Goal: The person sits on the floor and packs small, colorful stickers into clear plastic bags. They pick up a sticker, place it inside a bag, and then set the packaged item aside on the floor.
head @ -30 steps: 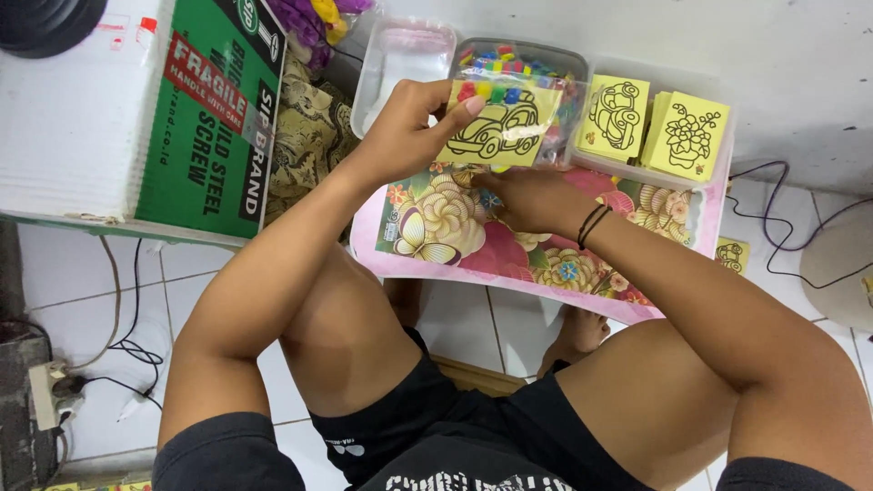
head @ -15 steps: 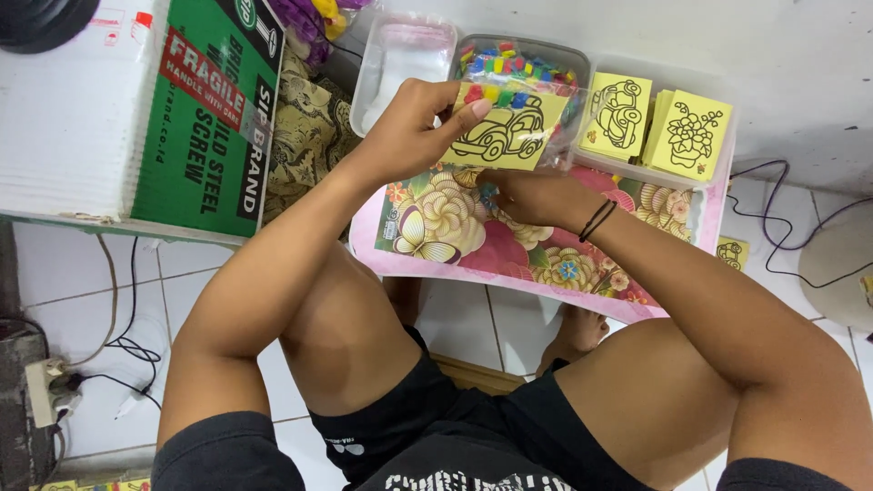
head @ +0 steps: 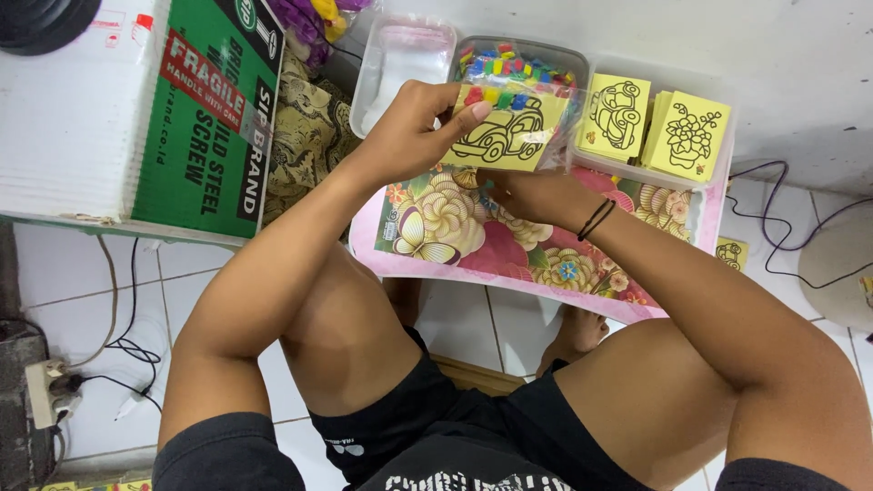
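- Head view: the left hand (head: 414, 136) is gripping the upper left edge of a yellow car-outline card (head: 505, 132), thumb lying across the card face and fingers curled behind it.
- Head view: the card appears to be sitting inside a clear plastic sleeve (head: 555, 136); the sleeve edge is showing as a glossy margin on the card's right side.
- Head view: the right hand (head: 532, 193) is closing on the lower edge of the card, just below it; its fingertips are hidden under the card, so the exact pinch cannot be told.
- Head view: the card is being held in the air above the far edge of the floral tray table (head: 546, 264), touching neither the table nor the containers.
- Head view: beyond the card, a clear box of coloured bits (head: 518, 64) is standing; left of the card an empty clear tub (head: 400, 68); right of the card a stack of yellow picture cards (head: 650, 127).
- Handling note, as a judgement: keeping the left hand's grip on the edge only, off the printed outline, and keeping the card flat while the right hand is steadying the bottom should be avoiding creases and a snagged sleeve.
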